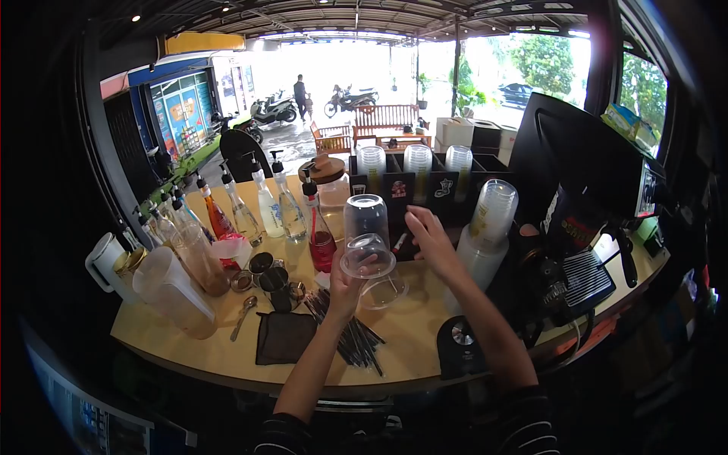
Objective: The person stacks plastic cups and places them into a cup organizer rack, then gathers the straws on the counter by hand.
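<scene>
My left hand [347, 287] is closed around a clear plastic dome lid [368, 256], held above the wooden counter [409, 345]. Just behind the lid, a clear plastic cup [365, 216] appears upside down; whether my fingers also touch it cannot be made out. Another clear lid [384, 291] shows below, beside my left wrist. My right hand [431, 236] is raised to the right of the cup, fingers apart and holding nothing. Black straws [355, 337] lie loose under my left forearm, next to a dark folded cloth [284, 339].
Pump bottles [288, 208] line the left and back, with a plastic pitcher [173, 292] and metal cups [271, 282] nearer. Stacked cups [494, 211] stand right, beside an espresso machine [588, 250]. A black cup holder [402, 186] is behind; a person [300, 97] is outside.
</scene>
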`<state>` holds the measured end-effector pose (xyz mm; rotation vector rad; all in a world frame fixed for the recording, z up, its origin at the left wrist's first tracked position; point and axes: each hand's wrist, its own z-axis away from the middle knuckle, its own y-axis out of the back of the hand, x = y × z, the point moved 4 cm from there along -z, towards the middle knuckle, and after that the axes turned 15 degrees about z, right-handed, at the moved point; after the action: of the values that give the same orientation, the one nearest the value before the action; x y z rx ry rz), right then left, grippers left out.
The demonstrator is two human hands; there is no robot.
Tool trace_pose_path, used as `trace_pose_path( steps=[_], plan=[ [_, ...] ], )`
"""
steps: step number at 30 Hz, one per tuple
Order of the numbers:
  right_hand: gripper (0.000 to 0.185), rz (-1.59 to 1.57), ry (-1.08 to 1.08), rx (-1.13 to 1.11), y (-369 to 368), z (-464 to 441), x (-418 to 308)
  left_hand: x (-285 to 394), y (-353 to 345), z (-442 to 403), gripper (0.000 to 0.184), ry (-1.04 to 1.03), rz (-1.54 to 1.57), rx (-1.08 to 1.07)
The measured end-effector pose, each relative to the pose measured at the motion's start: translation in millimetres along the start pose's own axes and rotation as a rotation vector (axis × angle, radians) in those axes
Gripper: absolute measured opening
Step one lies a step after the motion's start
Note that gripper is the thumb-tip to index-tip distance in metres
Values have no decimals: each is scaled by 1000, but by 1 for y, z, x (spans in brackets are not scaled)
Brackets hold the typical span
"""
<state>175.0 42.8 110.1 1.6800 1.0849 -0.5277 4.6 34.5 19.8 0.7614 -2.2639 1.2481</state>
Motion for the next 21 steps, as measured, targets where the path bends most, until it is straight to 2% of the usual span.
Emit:
trace_pose_path(
  steps=[2, 3, 5, 6, 8, 12, 14, 15, 17, 18, 19, 20, 21],
  plan=[
    [65, -46, -372, -49, -12, 16, 29, 3, -5, -3, 74, -48, 102, 12],
    [65, -55, -378, -50, -21, 27, 26, 8, -3, -3, 74, -40, 95, 14],
    [50, -846, -598, -225, -40, 47, 23, 5, -4, -5, 70, -90, 53, 7],
    [50, -845, -595, -224, -42, 48, 27, 1, -4, -5, 70, -92, 53, 4],
    [32, -1177, -398, -181, -48, 39, 32, -4, -4, -3, 80, -90, -114, -35],
    [28, -1037, -278, -24, -44, 31, 47, 4, -5, -1, 79, -47, -253, -75],
    [31, -815, -103, 175, -35, 29, 50, 4, 12, -3, 84, -56, -535, -115],
    [31, -818, -104, 170, -35, 30, 47, 10, 12, -4, 84, -56, -538, -109],
    [30, -471, 114, 238, -28, 35, 33, 24, 16, -9, 82, -62, -345, 49],
    [30, -475, 114, 232, -27, 37, 30, 31, 17, -11, 74, -135, -362, 97],
    [28, -305, 235, 230, -26, 39, 22, 37, 16, -13, 74, -137, -365, 103],
    [26, -134, 354, 227, -25, 42, 13, 41, 17, -14, 69, -78, -391, 137],
    [26, -137, 356, 221, -25, 43, 10, 43, 17, -14, 64, -18, -417, 170]
  ],
)
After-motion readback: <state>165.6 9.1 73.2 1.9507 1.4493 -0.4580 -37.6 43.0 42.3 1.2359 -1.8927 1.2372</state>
